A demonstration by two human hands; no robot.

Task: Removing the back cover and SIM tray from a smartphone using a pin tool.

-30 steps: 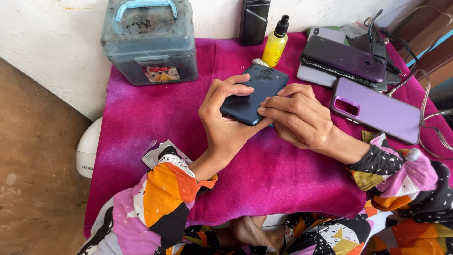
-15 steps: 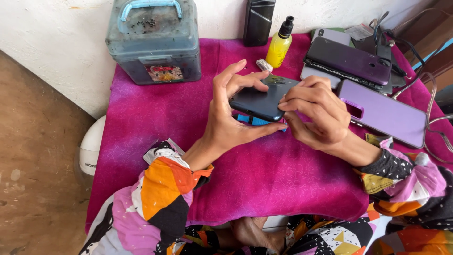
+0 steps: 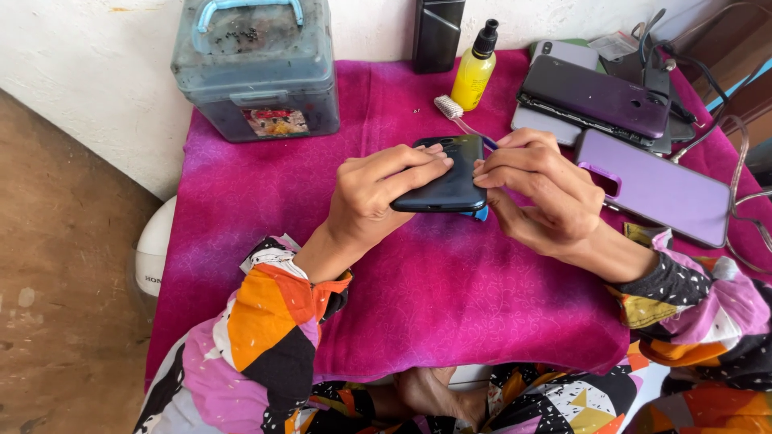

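Phone point(image 3: 446, 178): we hold it back-up, just above the pink cloth point(image 3: 402, 305), between both hands.
Left hand point(image 3: 371, 195): fingers laid flat over the back, thumb beneath, steadying it.
Right hand point(image 3: 539, 193): fingertips pinched at its right edge, probably working the seam.
Brush point(image 3: 457, 112): behind, within reach.
Yellow bottle point(image 3: 473, 71), spare phones point(image 3: 611, 104): set aside.

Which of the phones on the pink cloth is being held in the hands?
The dark blue phone, gripped between the left hand and right hand. The purple phone and the stacked dark one lie untouched.
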